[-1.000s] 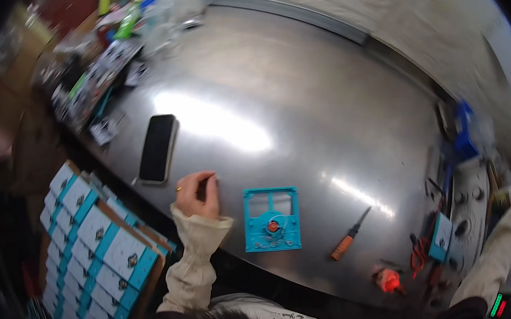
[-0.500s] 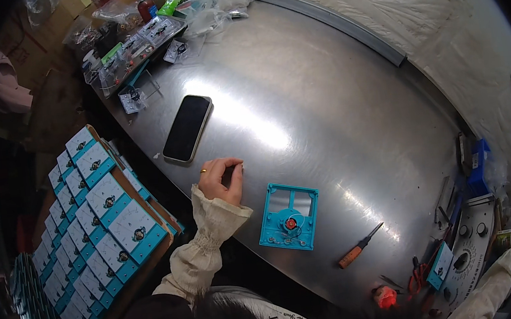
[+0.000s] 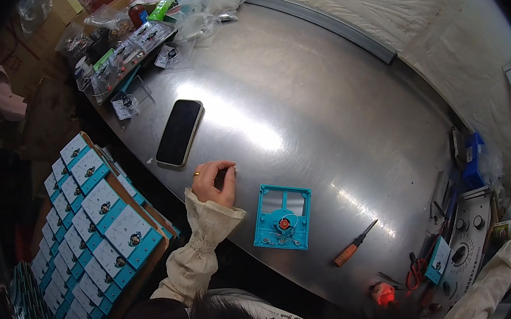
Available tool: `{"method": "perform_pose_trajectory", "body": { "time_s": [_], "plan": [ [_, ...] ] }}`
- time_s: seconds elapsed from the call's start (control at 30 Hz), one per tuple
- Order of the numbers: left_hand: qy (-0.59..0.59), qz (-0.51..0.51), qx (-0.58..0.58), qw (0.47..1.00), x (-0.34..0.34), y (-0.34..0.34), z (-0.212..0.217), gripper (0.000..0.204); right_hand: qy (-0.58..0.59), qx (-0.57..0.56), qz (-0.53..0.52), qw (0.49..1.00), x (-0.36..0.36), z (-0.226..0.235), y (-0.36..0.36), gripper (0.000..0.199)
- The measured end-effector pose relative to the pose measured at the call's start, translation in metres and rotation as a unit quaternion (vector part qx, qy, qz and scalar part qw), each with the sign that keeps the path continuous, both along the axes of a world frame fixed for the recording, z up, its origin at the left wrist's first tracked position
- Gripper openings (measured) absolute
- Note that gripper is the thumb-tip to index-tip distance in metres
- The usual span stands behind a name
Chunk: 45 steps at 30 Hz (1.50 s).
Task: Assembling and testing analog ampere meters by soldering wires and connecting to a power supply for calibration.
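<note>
1. Where the metal table (image 3: 326,121) curves off at the left, teal-and-white panels (image 3: 127,232) sit beside it in overlapping rows.
2. Next comes a dark-screened phone (image 3: 180,132), lying at a slant on the table near its left edge.
3. Just below the phone is the left hand (image 3: 214,184), a ring on one finger; its fingers are curled, tips drawn close to the thumb. Whether they pinch something small, I cannot tell.
4. Right of that hand, near but apart, the teal frame (image 3: 282,217) lies flat near the front edge, a red part and thin wires in it.
5. Farther right lies an orange-handled screwdriver (image 3: 356,244), then red-handled pliers (image 3: 413,272).
6. A grey control box (image 3: 468,237) with knobs stands by the right sleeve (image 3: 492,278); the right hand cannot be made out, so its fingers' state and hold cannot be told.
</note>
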<state>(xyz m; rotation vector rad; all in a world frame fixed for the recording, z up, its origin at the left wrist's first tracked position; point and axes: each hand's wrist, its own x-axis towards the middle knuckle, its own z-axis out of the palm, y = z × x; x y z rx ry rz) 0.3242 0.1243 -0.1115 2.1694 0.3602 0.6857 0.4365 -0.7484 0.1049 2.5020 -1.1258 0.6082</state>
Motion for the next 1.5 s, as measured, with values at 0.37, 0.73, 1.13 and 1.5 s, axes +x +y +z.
{"method": "perform_pose_trajectory", "body": {
  "time_s": [0.37,0.73,1.13,1.5],
  "plan": [
    [-0.009,0.0,0.034,0.999,0.001,0.001,0.0,0.008,-0.035,0.012,0.0,0.999,0.002,0.01,-0.005,0.029],
    [-0.009,0.004,0.015,1.0,0.001,0.0,0.001,0.007,-0.073,0.008,0.002,0.997,-0.004,0.033,-0.006,0.03],
    [-0.027,-0.017,-0.02,0.999,-0.003,0.002,0.001,0.01,-0.238,-0.055,0.106,0.964,-0.016,0.068,-0.015,0.031],
    [0.011,-0.023,-0.01,1.0,-0.007,-0.005,0.002,0.021,-0.437,0.331,0.46,0.699,-0.023,0.117,0.268,0.016]
  ]
}}
